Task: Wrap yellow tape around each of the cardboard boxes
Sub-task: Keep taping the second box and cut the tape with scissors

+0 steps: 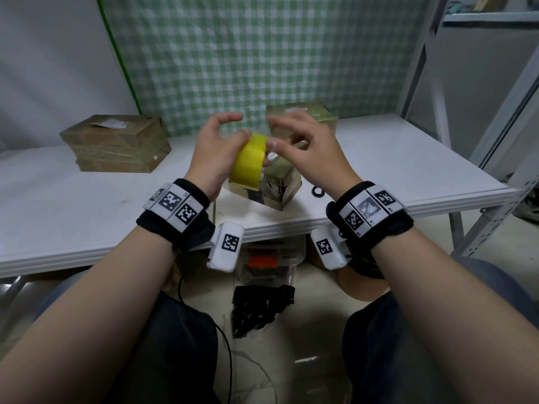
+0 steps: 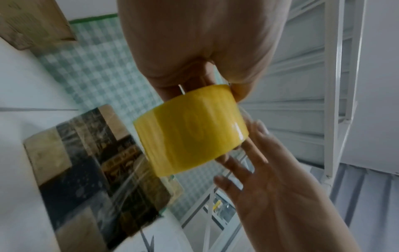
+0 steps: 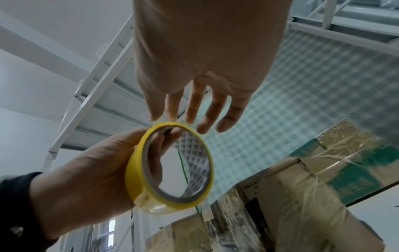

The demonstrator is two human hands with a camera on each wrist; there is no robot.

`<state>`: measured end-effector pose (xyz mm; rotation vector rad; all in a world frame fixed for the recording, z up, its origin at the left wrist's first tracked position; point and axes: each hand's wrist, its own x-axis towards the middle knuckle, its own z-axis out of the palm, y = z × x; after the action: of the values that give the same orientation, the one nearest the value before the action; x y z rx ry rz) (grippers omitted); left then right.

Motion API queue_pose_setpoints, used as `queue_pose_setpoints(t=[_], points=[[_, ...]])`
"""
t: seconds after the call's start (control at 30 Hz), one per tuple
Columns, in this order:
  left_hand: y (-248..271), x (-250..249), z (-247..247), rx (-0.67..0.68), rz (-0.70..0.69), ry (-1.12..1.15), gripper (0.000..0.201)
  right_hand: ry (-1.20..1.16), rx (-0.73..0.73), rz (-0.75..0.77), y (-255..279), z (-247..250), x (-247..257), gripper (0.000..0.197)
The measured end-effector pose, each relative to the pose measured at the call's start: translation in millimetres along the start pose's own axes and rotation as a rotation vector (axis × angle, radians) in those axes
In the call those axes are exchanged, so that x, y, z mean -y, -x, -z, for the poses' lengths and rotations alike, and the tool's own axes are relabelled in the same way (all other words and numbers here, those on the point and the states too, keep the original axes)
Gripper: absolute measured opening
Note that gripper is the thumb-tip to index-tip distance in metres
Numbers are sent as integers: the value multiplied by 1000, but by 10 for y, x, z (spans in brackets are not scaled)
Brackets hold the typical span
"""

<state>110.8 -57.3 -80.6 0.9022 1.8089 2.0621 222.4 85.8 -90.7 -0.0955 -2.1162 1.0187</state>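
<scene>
My left hand (image 1: 230,132) holds a yellow tape roll (image 1: 248,161) up above the table, thumb on the outside and fingers through the core (image 3: 159,153). My right hand (image 1: 272,132) meets the roll from the right, its thumb tip on the rim and its other fingers loosely spread. Below the roll sits a cardboard box (image 1: 262,191) with dark print and shiny tape bands. A second box (image 1: 303,115) stands behind it. A third box (image 1: 116,144) sits far left on the table.
The white table (image 1: 393,170) ends close to my knees. A small black ring (image 1: 318,191) lies right of the near box. Grey metal shelving (image 1: 437,83) rises at the right. A clear bin (image 1: 271,263) and a black bundle (image 1: 262,307) lie on the floor below.
</scene>
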Motion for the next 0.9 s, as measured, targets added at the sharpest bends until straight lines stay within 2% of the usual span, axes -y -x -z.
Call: queue_pose_setpoints(t=[0.03, 0.1, 0.2, 0.27, 0.33, 0.43, 0.7, 0.9], points=[[-43, -7, 69, -41, -10, -21, 30, -29, -26, -50, -18, 17, -2, 37], [-143, 28, 226, -100, -18, -133, 35, -82, -52, -190, -47, 58, -14, 30], [-239, 129, 419, -136, 7, -490, 33, 43, 33, -368, -27, 39, -125, 20], [-307, 311, 509, -166, 52, -734, 28, 135, 115, -421, 16, -25, -231, 19], [-325, 465, 545, -151, 95, -867, 26, 219, 166, -422, 39, -90, -329, 18], [-386, 636, 557, -132, 146, -926, 22, 198, 158, -422, 45, -125, -378, 19], [-448, 783, 497, -105, 150, -1047, 26, 201, 148, -415, 44, -85, -413, 27], [-404, 782, 443, -66, 129, -997, 35, 207, 143, -426, 50, -48, -430, 26]])
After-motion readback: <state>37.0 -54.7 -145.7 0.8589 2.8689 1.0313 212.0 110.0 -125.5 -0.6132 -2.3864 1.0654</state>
